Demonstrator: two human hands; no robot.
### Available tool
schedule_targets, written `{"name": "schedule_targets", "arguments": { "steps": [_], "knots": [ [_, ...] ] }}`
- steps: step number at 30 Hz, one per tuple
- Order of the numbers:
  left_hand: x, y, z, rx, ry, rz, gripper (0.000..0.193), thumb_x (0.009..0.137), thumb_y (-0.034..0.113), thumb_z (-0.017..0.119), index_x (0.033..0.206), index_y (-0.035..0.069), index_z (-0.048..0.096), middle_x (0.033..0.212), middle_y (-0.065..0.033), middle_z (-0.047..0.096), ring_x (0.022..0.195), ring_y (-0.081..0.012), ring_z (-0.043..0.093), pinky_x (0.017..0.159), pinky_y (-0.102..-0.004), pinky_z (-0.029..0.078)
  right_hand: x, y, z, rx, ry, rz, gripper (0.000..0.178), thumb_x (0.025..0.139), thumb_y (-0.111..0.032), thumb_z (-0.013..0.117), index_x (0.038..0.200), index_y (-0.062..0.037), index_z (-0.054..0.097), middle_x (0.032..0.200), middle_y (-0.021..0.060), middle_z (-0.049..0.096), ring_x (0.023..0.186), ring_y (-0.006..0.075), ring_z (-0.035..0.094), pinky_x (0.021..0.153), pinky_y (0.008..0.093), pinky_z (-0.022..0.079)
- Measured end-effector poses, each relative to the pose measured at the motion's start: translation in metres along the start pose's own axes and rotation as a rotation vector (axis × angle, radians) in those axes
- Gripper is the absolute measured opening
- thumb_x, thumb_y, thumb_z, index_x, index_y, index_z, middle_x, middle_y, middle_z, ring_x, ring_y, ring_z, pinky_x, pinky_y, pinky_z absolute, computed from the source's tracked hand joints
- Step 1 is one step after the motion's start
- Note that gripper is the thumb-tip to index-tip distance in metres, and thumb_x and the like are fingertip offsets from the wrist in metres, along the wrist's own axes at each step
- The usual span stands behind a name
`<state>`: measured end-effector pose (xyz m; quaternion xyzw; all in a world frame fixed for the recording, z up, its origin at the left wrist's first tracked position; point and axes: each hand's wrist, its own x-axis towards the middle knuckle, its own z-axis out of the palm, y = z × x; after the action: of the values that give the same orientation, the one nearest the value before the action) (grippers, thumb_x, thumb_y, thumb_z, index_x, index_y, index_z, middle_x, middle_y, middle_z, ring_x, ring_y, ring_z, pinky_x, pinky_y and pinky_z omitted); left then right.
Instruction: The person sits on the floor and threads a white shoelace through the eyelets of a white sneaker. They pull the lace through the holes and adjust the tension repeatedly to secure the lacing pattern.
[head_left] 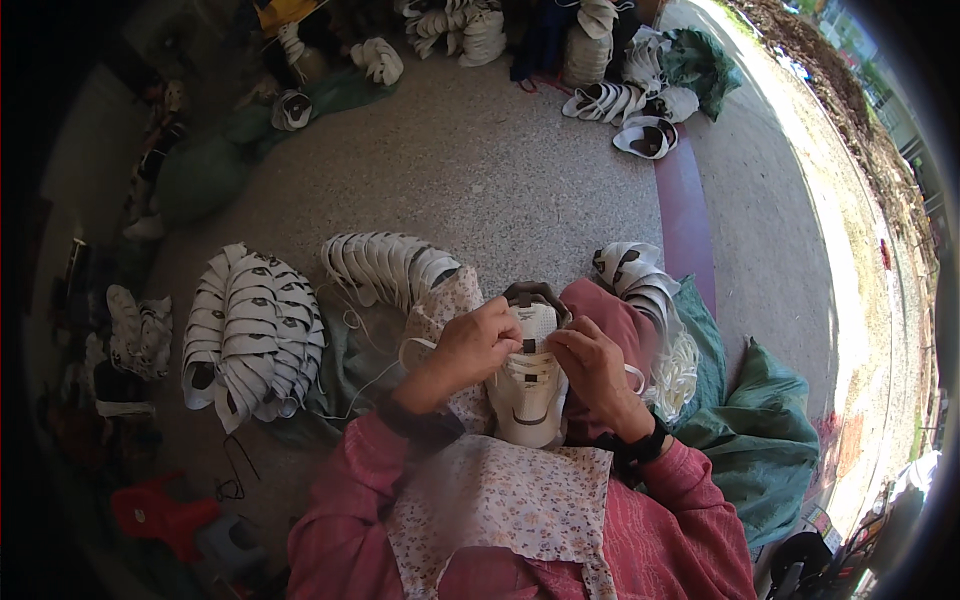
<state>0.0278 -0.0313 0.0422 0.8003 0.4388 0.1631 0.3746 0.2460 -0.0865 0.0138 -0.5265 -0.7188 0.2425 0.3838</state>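
Gripping white shoe upper (528,385) | left hand (470,350) | right hand (595,365)

left hand (472,347): curled into a loose fist, knuckles up, fingers (503,322) pinched together at the tips
right hand (594,366): palm angled inward, fingers bent and pinching right across from the left ones
wrists: both cocked in toward each other, dark band on each
forearms: come up from the lower edge in pink sleeves, elbows out wide
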Motion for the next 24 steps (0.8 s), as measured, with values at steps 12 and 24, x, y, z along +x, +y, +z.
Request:
{"name": "schedule_targets", "arguments": {
  "steps": [12,24],
  "knots": [
    [-0.017,-0.009,0.018,-0.153,0.232,0.085,0.011,0.089,0.011,0.072,0.096,0.002,0.07,0.094,-0.0076,0.056,0.085,-0.0212,0.063,0.075,-0.0324,0.05,0.001,-0.022,-0.015,0.128,-0.119,0.327,0.026,0.094,-0.005,0.058,0.12,-0.0066,0.061,0.096,0.0184,0.066,0.079,0.038,0.067,0.068,0.0455,0.052],
    [-0.004,-0.015,0.025,0.028,0.178,0.11,0.01,0.087,0.014,0.071,0.094,0.007,0.067,0.098,-0.0091,0.057,0.086,-0.0314,0.067,0.072,-0.0422,0.054,0.016,-0.023,-0.014,-0.384,-0.273,-0.051,0.009,0.092,-0.012,0.062,0.1,-0.0081,0.063,0.095,0.0097,0.058,0.081,0.0303,0.066,0.062,0.044,0.052]
  ]
}}
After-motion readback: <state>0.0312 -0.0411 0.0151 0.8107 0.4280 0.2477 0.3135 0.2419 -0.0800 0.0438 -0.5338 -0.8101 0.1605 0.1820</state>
